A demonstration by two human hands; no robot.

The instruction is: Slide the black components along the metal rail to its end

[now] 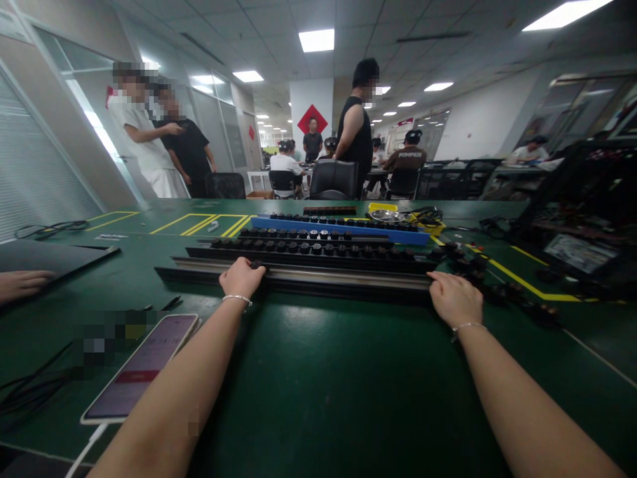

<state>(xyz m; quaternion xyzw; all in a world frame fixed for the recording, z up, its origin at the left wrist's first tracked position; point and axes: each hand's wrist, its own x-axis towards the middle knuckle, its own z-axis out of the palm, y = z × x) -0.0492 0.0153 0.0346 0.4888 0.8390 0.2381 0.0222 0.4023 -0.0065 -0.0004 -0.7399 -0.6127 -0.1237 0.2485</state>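
A long black rail [348,282] with a pale metallic channel lies across the green table in front of me. My left hand [241,279] is closed at the rail's left part, its fingertips pinching a small round black piece [257,265] over the channel. Around the rail's right end, my right hand [456,299] is closed, thumb and fingers on its edge. Just behind lie more black rails with rows of round black pieces [308,249]. Beyond them, a blue rail [343,230] carries a similar row.
A phone [144,372] with a white cable lies by my left forearm, near black cords [34,392]. Another person's hand [22,284] rests on a dark panel [74,255] at left. Loose black pieces [517,295] lie right; a yellow tray [430,224] stands behind. People stand beyond the table.
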